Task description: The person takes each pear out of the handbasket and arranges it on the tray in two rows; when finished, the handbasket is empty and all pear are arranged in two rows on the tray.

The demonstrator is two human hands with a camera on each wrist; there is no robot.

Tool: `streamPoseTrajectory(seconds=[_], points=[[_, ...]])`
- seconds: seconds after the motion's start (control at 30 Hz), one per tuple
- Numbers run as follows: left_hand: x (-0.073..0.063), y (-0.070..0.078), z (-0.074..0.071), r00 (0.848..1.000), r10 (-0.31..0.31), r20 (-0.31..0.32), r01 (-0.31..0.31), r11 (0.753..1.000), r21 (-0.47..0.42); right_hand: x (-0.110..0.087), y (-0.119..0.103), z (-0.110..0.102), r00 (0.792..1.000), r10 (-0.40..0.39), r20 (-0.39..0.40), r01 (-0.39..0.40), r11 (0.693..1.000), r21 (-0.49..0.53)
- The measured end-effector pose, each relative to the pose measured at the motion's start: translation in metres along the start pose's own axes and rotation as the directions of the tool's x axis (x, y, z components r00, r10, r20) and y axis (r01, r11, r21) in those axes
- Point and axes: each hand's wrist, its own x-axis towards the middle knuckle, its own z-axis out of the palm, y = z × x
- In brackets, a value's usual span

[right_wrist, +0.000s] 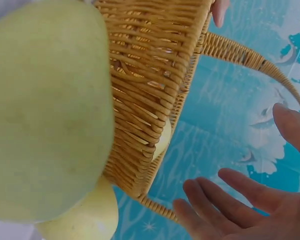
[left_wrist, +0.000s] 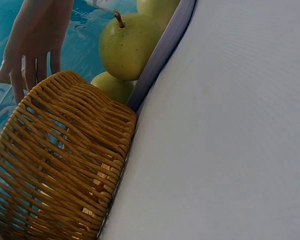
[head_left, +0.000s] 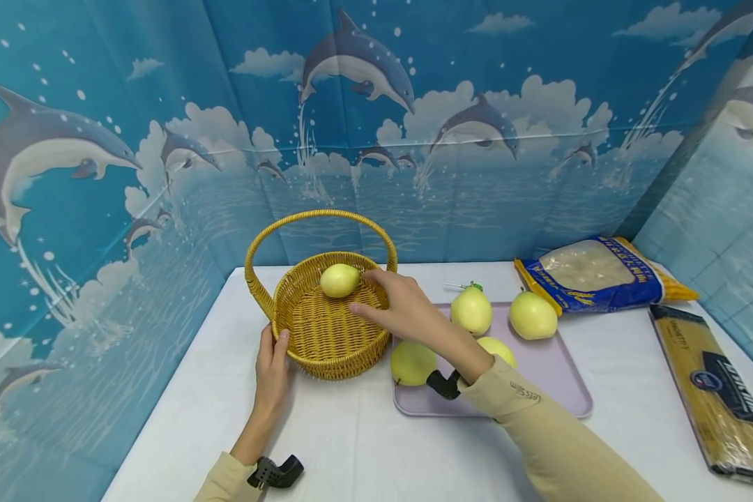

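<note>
A yellow wicker basket [head_left: 339, 366] with a tall arched handle stands left of centre in the head view. Inside it, against the far wall, lies one yellow-green pear [head_left: 339, 281]. My left hand [head_left: 272, 373] holds the basket at its left side, thumb at the rim. Over the basket's right rim reaches my right hand [head_left: 397, 301], thumb and fingers spread apart, nothing between them, fingertips close to that pear. In the right wrist view the right hand [right_wrist: 250, 210] shows its fingers loosely extended beside the basket [right_wrist: 145, 70].
Right of the basket, a pale purple tray [head_left: 567, 390] carries several pears [head_left: 533, 316], partly hidden by my right forearm. A blue and yellow food bag [head_left: 602, 275] lies at the back right, with a spaghetti pack [head_left: 715, 390] nearer. A dolphin-print curtain [head_left: 364, 174] hangs behind the white table.
</note>
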Motion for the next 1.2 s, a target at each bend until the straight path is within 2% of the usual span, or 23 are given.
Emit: streamPoseTrajectory(seconds=[0.33, 0.77, 0.93, 1.2], points=[[0.0, 0.0, 0.0, 1.0, -0.012, 0.004, 0.011, 1.0, 0.011, 0.031, -0.004, 0.01, 1.0, -0.002, 0.031, 0.003, 1.0, -0.029], [0.0, 0.0, -0.001, 1.0, 0.001, -0.001, -0.001, 1.0, 0.014, 0.067, -0.004, 0.019, 0.996, 0.061, 0.059, -0.061, 0.998, 0.005], [0.001, 0.0, -0.001, 1.0, -0.014, 0.002, 0.014, 1.0, 0.013, 0.077, -0.004, 0.025, 0.991, 0.112, 0.075, -0.112, 0.994, -0.003], [0.0, 0.001, -0.001, 1.0, -0.015, 0.0, 0.015, 1.0, 0.005, 0.086, 0.002, 0.033, 0.989, 0.123, 0.087, -0.123, 0.992, -0.004]])
